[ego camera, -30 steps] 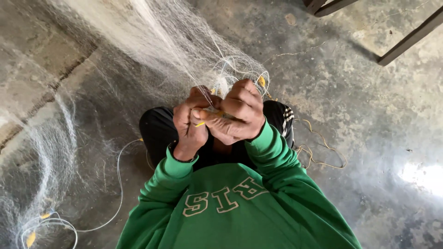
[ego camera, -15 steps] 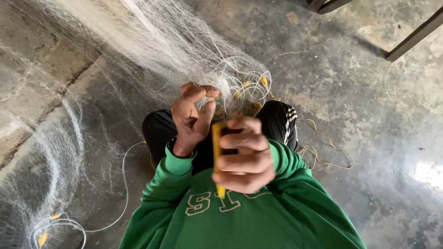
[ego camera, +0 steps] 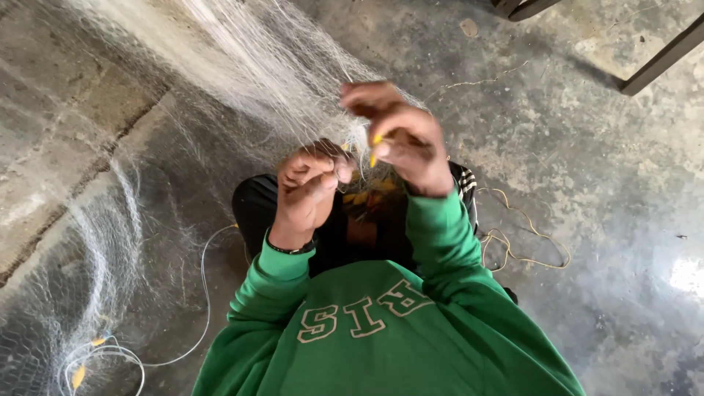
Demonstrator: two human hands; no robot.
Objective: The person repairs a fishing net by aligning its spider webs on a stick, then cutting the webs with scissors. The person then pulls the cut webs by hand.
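Spreading wide across the concrete floor [ego camera: 609, 191], the net [ego camera: 242, 66] runs off the top and left edges, so its full reach is lost, and its fine mesh blurs into a pale haze where it bunches. Down at the bottom, the green sweatshirt [ego camera: 396, 345] fills the frame and hides the lap; only slivers of dark trousers [ego camera: 257, 209] show beside the arms. Left hand [ego camera: 312, 183] is curled in a tight fist, fingers together, clamped on a gathered bunch of net just below the main sheet. Right hand [ego camera: 403, 136] sits a touch higher, thumb and fingers pinched together on a small yellow needle [ego camera: 375, 149], most of it buried in the grip, only a short tip peeking out; whether line runs from it, cannot tell. Between the two wrists something yellow and brown sits in shadow, too dark to make out. A tan cord [ego camera: 524, 242] loops on the floor at the right, and a white line [ego camera: 187, 315] curls at lower left to little yellow floats [ego camera: 78, 376], half veiled by mesh.
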